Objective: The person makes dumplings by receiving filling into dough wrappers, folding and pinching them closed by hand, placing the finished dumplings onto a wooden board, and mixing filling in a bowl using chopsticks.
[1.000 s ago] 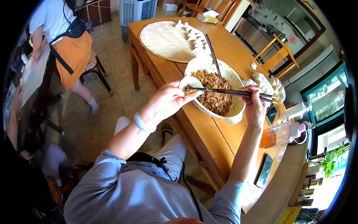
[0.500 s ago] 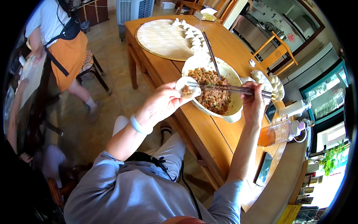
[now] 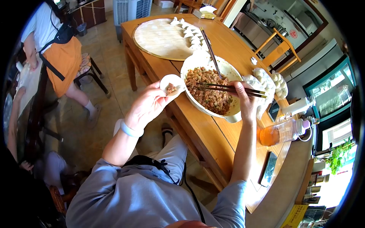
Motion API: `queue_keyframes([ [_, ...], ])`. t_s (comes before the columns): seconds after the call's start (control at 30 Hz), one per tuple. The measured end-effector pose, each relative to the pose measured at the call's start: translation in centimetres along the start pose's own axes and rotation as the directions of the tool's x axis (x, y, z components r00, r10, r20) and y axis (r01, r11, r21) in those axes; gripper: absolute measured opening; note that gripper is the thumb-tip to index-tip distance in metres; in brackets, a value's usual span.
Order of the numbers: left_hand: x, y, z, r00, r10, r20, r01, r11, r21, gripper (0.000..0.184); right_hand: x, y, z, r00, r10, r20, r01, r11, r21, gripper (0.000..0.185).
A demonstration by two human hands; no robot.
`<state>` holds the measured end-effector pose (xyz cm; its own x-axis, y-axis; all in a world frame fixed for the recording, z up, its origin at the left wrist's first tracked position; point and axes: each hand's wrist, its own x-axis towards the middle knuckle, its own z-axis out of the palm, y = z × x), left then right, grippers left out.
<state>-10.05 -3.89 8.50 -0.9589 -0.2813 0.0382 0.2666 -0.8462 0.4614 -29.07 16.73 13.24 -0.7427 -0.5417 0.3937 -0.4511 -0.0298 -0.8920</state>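
A round dumpling wrapper point(image 3: 165, 80) with a small lump of meat filling point(image 3: 171, 88) on it rests in my left hand point(image 3: 149, 102), the fingers holding its edge. My right hand point(image 3: 245, 99) grips a pair of dark chopsticks point(image 3: 228, 87), whose tips reach into the minced filling point(image 3: 211, 97). That filling lies in a large white bowl point(image 3: 232, 118) on the wooden table. A second pair of chopsticks point(image 3: 210, 49) leans in the bowl, upper ends over its far rim. The wrapper is just left of the bowl, apart from it.
A round woven tray point(image 3: 159, 40) carries a row of folded dumplings point(image 3: 193, 36). Plastic bags of dough pieces point(image 3: 280, 85), a bottle of amber drink point(image 3: 279, 133) and a phone point(image 3: 268, 169) lie to the right. Another person point(image 3: 57, 41) stands at a table on the left.
My left hand has drawn the wrapper left, away from the bowl. The chopsticks in my right hand have left the wrapper and their tips are now over the filling.
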Motion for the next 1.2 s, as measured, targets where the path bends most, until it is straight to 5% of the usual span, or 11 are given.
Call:
queue_keyframes([
  [0.47, 0.1, 0.0, 0.2, 0.999, 0.011, -0.038, -0.012, 1.000, -0.001, 0.033, 0.9, 2.7, -1.6, 0.957, 0.173, -0.231, -0.067, 0.912, 0.406, 0.031],
  [0.57, 0.3, -0.2, 0.5, 0.999, 0.004, -0.035, -0.005, 1.000, -0.008, 0.033, 0.6, 1.2, -1.8, 0.966, 0.113, -0.232, -0.018, 0.927, 0.375, 0.031],
  [0.7, 0.6, -0.4, 0.0, 1.000, -0.011, -0.026, 0.011, 1.000, 0.007, 0.039, 0.7, 0.5, -2.8, 0.985, -0.020, -0.172, 0.038, 0.994, 0.104, 0.028],
  [0.93, 0.6, -0.4, -0.3, 1.000, -0.020, -0.020, 0.019, 0.999, -0.044, 0.043, 0.9, 1.2, -4.0, 0.969, 0.016, -0.246, 0.053, 0.961, 0.272, 0.030],
  [1.2, 0.6, -0.4, -0.6, 0.999, -0.029, 0.026, 0.030, 0.998, -0.046, 0.043, 0.5, 1.1, -2.0, 0.989, -0.010, -0.145, 0.020, 0.997, 0.069, 0.029],
])
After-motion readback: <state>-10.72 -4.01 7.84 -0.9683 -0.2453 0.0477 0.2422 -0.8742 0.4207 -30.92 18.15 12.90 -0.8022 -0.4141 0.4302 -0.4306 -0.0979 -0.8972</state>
